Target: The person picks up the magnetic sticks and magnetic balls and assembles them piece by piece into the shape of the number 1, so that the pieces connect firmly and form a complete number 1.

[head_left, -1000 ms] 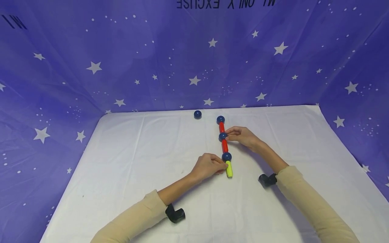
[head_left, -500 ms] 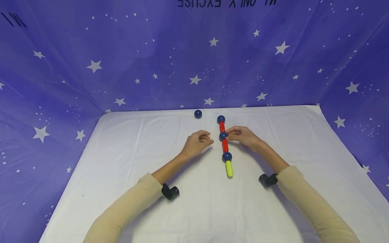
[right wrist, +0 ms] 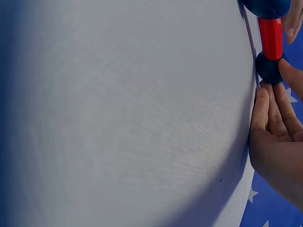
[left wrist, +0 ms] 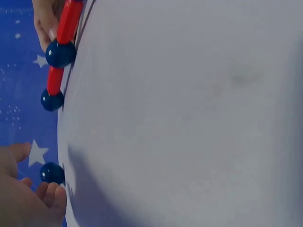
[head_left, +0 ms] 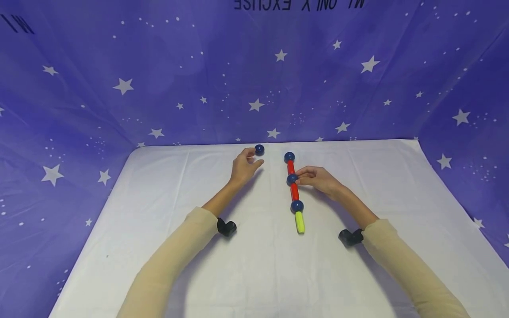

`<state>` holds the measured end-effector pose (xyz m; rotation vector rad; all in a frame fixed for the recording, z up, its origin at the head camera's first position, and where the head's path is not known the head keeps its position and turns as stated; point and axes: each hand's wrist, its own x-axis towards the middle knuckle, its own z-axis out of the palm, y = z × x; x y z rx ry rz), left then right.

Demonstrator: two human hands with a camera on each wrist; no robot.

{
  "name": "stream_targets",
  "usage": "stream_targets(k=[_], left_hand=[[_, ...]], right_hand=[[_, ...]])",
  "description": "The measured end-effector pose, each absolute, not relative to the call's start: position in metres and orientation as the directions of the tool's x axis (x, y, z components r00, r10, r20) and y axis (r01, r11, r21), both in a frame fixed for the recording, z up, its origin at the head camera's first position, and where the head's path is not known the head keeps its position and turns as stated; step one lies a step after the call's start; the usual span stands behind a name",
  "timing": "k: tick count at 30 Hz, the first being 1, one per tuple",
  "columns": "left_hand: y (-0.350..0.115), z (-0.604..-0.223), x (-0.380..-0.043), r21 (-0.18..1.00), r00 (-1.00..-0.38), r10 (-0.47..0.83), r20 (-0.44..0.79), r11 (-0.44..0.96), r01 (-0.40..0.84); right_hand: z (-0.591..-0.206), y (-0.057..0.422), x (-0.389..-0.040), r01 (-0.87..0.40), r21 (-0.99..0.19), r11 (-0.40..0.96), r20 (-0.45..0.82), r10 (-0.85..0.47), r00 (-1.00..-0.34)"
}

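A chain of blue balls and red rods (head_left: 294,191) lies on the white cloth, with a yellow-green rod (head_left: 300,222) at its near end. My right hand (head_left: 320,181) pinches the middle blue ball (head_left: 291,179) from the right; in the right wrist view, thumb and fingers are on that ball (right wrist: 268,70). A loose blue ball (head_left: 259,149) sits left of the chain's far end. Beside it is my left hand (head_left: 243,168), thumb spread from the fingers, holding nothing. The left wrist view shows the loose ball (left wrist: 51,173) just beyond those fingers; contact is unclear.
The white cloth (head_left: 222,274) covers the table. A purple curtain (head_left: 214,79) with stars stands right behind its far edge and along the sides. Black wrist-worn devices (head_left: 227,227) hang below both sleeves.
My left hand has let go of the yellow-green rod and moved far and leftward to the loose blue ball, its fingers spreading. My right hand has stayed on the middle ball.
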<state>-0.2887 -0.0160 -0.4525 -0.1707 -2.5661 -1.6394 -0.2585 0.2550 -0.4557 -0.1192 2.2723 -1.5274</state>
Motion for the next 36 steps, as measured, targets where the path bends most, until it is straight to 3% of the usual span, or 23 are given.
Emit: stream_targets(k=[20,36], left_hand=[[-0.003,-0.463,-0.327,0.796,-0.991,-0.027,0.131,0.599,0.088],[0.002,-0.457,-0.327,0.754,-0.995,-0.026,0.094,0.655,0.054]], right_hand=[[-0.454,0.255,-0.257,0.144,-0.916,0.375,-0.267,-0.3,-0.916],[-0.451,0.254,-0.256,0.138,-0.91,0.39,-0.266,-0.296,-0.917]])
